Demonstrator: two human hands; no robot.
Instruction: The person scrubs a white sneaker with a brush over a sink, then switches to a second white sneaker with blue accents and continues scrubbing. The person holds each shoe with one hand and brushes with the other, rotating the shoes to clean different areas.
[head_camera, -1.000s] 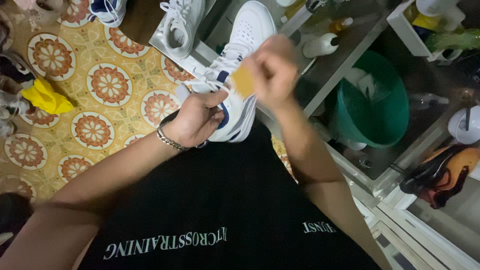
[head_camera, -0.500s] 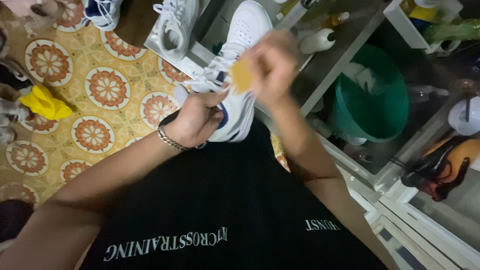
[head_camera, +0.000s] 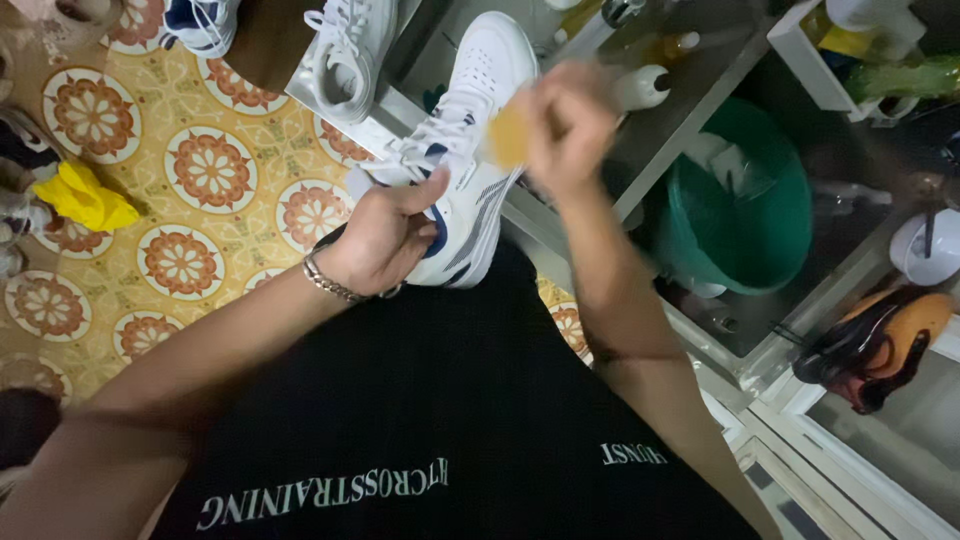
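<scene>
The white sneaker (head_camera: 470, 150) lies with its long axis from 7 to 1 o'clock; the left hand (head_camera: 385, 235) grips its heel end; the right hand (head_camera: 565, 125), at 2 o'clock from the left, pinches a yellow sponge (head_camera: 508, 138) touching the upper.

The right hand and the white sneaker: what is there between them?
In the head view, a small yellow pad lies between the right hand and the white sneaker, pinched in its fingers and blurred.
</scene>
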